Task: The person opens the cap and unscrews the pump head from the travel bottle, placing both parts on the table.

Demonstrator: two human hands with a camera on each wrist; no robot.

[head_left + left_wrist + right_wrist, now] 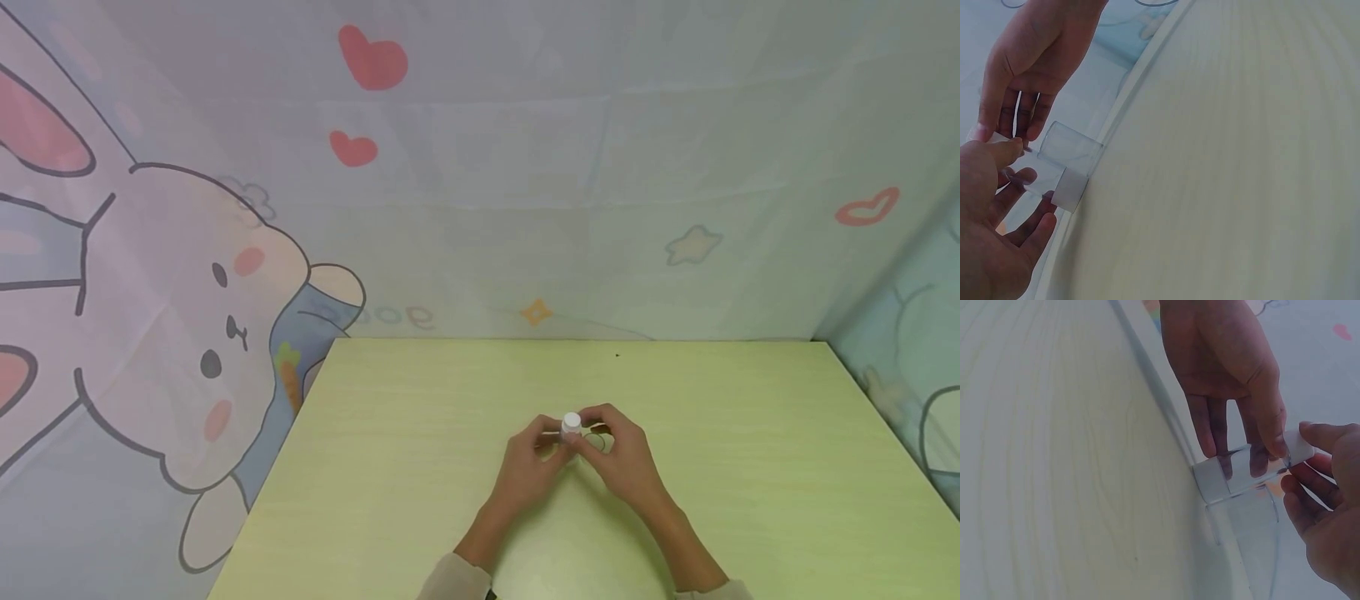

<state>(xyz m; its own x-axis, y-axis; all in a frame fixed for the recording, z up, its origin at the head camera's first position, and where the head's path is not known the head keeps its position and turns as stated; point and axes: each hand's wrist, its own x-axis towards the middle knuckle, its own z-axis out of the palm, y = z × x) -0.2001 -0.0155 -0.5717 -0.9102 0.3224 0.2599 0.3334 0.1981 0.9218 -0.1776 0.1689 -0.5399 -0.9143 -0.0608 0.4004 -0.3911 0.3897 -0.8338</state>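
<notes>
Left hand (527, 468) grips the bottle (1240, 467) while right hand (628, 460) pinches its cap (572, 419); any twist wants the bottle steady.

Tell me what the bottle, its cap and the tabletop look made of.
Bottle: mostly see-through and glossy, plastic or glass; fingers show through its wall.
Cap: probably plastic, opaque white and smooth-looking.
Tabletop: wood or wood-look laminate, pale with fine grain lines; the look alone cannot settle which.
</notes>
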